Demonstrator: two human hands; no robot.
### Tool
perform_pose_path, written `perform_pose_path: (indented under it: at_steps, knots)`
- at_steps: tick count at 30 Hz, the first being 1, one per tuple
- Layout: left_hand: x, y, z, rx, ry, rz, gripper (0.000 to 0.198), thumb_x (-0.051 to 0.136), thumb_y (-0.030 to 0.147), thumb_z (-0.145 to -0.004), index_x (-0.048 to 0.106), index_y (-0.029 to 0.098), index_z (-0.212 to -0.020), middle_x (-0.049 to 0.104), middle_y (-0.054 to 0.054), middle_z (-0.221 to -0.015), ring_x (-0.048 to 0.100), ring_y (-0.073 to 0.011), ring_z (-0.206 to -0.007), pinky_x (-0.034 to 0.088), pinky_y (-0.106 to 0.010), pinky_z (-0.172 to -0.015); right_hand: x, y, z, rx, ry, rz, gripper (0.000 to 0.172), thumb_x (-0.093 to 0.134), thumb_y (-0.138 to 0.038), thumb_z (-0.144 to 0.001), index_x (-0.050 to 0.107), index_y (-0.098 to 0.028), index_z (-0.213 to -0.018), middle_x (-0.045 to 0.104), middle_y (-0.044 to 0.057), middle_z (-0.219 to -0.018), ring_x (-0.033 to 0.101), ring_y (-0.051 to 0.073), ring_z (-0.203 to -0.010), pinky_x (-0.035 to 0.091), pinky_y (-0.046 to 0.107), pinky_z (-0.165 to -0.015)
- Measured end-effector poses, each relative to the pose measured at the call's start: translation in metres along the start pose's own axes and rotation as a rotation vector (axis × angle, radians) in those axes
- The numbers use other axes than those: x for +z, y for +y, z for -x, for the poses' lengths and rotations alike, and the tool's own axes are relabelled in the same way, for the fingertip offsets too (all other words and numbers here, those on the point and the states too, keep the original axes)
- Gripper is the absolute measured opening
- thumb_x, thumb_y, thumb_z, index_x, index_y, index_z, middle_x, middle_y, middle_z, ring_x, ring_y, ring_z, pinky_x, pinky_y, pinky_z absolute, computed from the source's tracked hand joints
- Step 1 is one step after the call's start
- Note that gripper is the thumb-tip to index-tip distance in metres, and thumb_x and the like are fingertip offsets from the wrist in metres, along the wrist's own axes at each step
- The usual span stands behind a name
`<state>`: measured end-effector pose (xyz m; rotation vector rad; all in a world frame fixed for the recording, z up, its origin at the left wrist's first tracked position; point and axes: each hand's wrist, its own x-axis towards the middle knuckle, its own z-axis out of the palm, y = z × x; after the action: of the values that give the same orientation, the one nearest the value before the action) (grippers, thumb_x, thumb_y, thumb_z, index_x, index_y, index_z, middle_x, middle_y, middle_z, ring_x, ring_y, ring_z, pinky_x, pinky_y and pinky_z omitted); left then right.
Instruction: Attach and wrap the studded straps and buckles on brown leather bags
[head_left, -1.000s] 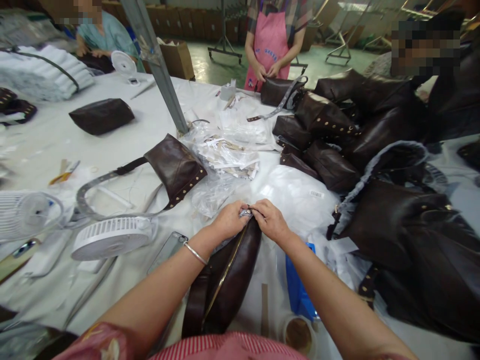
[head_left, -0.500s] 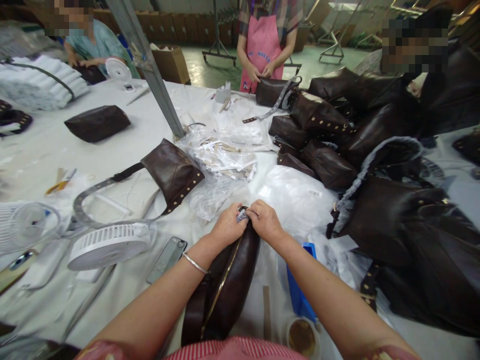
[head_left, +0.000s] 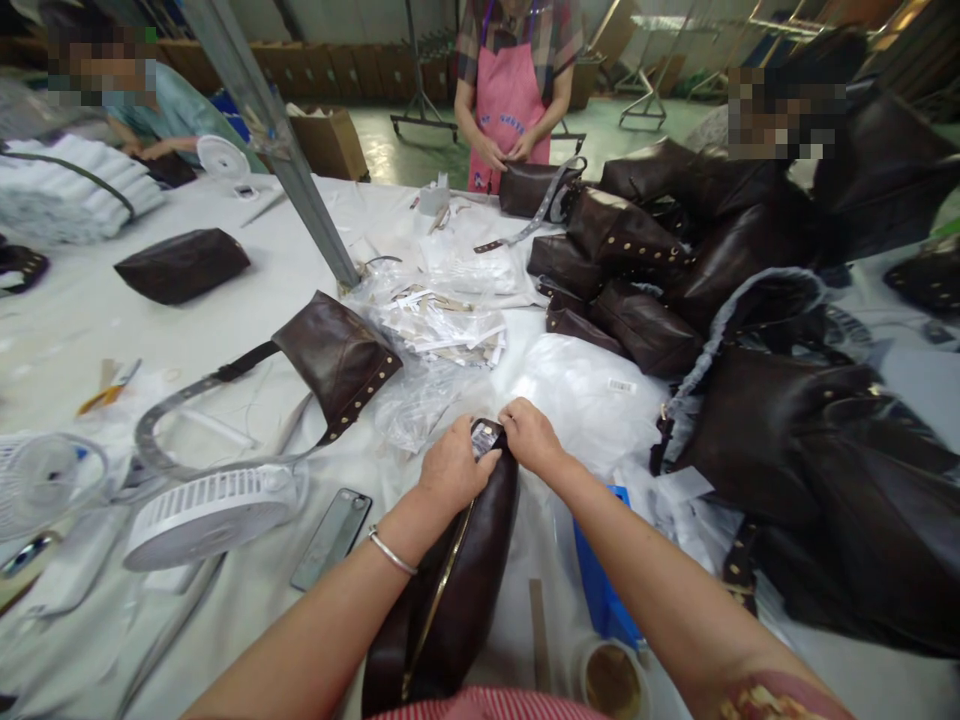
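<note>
A dark brown leather handbag (head_left: 480, 570) with a gold zipper lies lengthwise in front of me, its near end against my striped apron. At its far end my left hand (head_left: 456, 465) grips the left side, thumb across the top by a strap end with a metal stud and clear wrap. My right hand (head_left: 529, 432) pinches the right side of that same end, fingers closed on the leather edge. Between the two hands the strap end (head_left: 486, 436) shows. The undersides of both hands' fingers are partly hidden.
Left are a phone (head_left: 331, 538), a white fan (head_left: 214, 515) and a studded bag (head_left: 337, 355). A blue bin (head_left: 600, 570) and a round tub (head_left: 611, 680) stand right of my bag. Bags (head_left: 757, 430) pile up at right. A metal post (head_left: 281, 150) rises beyond; co-workers stand around.
My hands have moved slightly apart at the bag's end, so the strap end with its stud now shows between them. The view has shifted a little.
</note>
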<state>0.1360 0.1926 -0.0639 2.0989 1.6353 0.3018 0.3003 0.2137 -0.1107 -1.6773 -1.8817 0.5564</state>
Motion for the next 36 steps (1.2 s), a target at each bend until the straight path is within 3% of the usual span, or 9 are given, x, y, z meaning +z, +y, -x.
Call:
perform_pose_path:
  at_steps: [4, 8, 16, 28, 36]
  knots:
    - [-0.002, 0.004, 0.002, 0.031, 0.061, -0.122, 0.036, 0.054, 0.039, -0.090, 0.052, 0.016, -0.117, 0.066, -0.014, -0.109, 0.064, -0.0275, -0.102, 0.049, -0.035, -0.086, -0.003, 0.013, 0.001, -0.110, -0.091, -0.145, 0.026, 0.046, -0.016, -0.093, 0.068, -0.020, -0.107, 0.071, 0.005, -0.106, 0.064, 0.017, -0.100, 0.049, 0.030, -0.089]
    - [0.000, 0.011, -0.001, 0.059, 0.060, -0.248, 0.028, 0.046, 0.036, -0.094, 0.057, 0.016, -0.111, 0.067, -0.013, -0.100, 0.065, -0.0271, -0.093, 0.049, -0.035, -0.080, 0.001, 0.014, 0.007, -0.174, -0.118, -0.339, 0.031, 0.042, -0.021, -0.097, 0.068, -0.022, -0.113, 0.073, 0.003, -0.106, 0.067, 0.017, -0.098, 0.051, 0.032, -0.089]
    - [0.003, 0.016, -0.010, 0.102, -0.005, -0.276, 0.021, 0.047, 0.029, -0.092, 0.062, 0.015, -0.098, 0.068, -0.013, -0.093, 0.064, -0.0266, -0.091, 0.049, -0.035, -0.080, 0.001, 0.011, 0.013, -0.259, -0.037, -0.182, 0.029, 0.039, -0.019, -0.098, 0.068, -0.019, -0.104, 0.071, 0.006, -0.099, 0.064, 0.017, -0.095, 0.050, 0.031, -0.088]
    - [-0.004, 0.023, -0.024, 0.081, -0.081, -0.234, 0.021, 0.048, 0.027, -0.089, 0.067, 0.016, -0.091, 0.071, -0.012, -0.093, 0.066, -0.0245, -0.091, 0.049, -0.033, -0.081, 0.007, 0.010, 0.015, -0.282, 0.032, -0.189, 0.029, 0.041, -0.014, -0.095, 0.068, -0.020, -0.106, 0.070, 0.008, -0.098, 0.062, 0.018, -0.094, 0.050, 0.031, -0.087]
    - [-0.001, 0.021, -0.037, 0.018, -0.101, -0.122, 0.021, 0.051, 0.024, -0.083, 0.069, 0.013, -0.090, 0.071, -0.017, -0.091, 0.067, -0.0299, -0.091, 0.050, -0.039, -0.080, 0.004, 0.004, 0.018, -0.240, -0.065, -0.233, 0.034, 0.044, -0.006, -0.086, 0.062, -0.018, -0.112, 0.066, 0.008, -0.104, 0.060, 0.020, -0.100, 0.049, 0.036, -0.092]
